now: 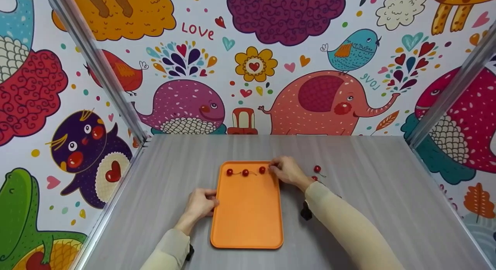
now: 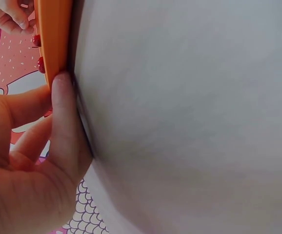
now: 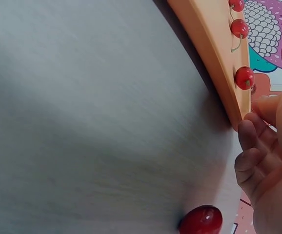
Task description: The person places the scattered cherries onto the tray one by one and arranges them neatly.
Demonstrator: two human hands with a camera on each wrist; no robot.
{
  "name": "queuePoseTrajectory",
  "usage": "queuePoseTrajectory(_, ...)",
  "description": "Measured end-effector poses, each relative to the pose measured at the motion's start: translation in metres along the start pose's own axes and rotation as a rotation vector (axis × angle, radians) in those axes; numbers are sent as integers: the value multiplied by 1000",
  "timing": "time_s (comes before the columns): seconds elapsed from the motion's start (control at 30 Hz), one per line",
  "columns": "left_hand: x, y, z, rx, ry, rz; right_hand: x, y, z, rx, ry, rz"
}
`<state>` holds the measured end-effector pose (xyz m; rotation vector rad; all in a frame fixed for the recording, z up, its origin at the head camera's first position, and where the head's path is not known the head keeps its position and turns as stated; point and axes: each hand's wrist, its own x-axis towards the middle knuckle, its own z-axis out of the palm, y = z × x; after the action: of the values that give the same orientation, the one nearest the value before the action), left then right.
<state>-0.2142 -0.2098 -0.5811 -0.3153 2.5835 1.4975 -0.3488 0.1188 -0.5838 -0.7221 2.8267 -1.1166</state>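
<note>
My left hand (image 1: 199, 204) grips the left rim of an orange tray (image 1: 248, 212), fingertips on its edge. Three red cherries with stems lie in a row near the tray's far end: a left cherry (image 1: 229, 172), a middle cherry (image 1: 245, 172) and a right cherry (image 1: 262, 170). At the far right corner, my right hand (image 1: 288, 170) has its thumb and finger pinched together close beside the right cherry, at its stem side. In the right wrist view those fingertips (image 3: 251, 117) sit at the tray's corner, and the stem's end is hidden by them.
Loose cherries lie on the grey table (image 1: 360, 177) right of the tray: one cherry (image 1: 317, 169) and another (image 1: 314, 178) partly behind my right wrist. A big cherry (image 3: 202, 222) shows low in the right wrist view. A patterned wall (image 1: 248, 99) stands behind, with metal posts (image 1: 99, 61) at the sides.
</note>
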Motion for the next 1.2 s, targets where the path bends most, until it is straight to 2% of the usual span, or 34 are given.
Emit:
queuePoseTrajectory(0.17, 0, 0, 1, 6, -5, -6, -1, 0, 1, -13, -2, 23)
queuePoseTrajectory(0.37, 0, 0, 2, 11, -5, -3, -3, 0, 3, -40, -37, 2)
queuePoseTrajectory(0.6, 0, 0, 3, 28, -4, 6, -9, 1, -5, -61, -30, 14)
queuePoseTrajectory(0.83, 0, 1, 2, 11, 2, 15, -24, 5, -28, -97, 7, -57)
queuePoseTrajectory(1.1, -1, 0, -1, 15, 6, -9, -48, 15, -62, -96, 65, -109)
queuePoseTrajectory(1.2, 0, -1, -1, 16, 2, -6, -59, 20, -73, -97, 68, -87)
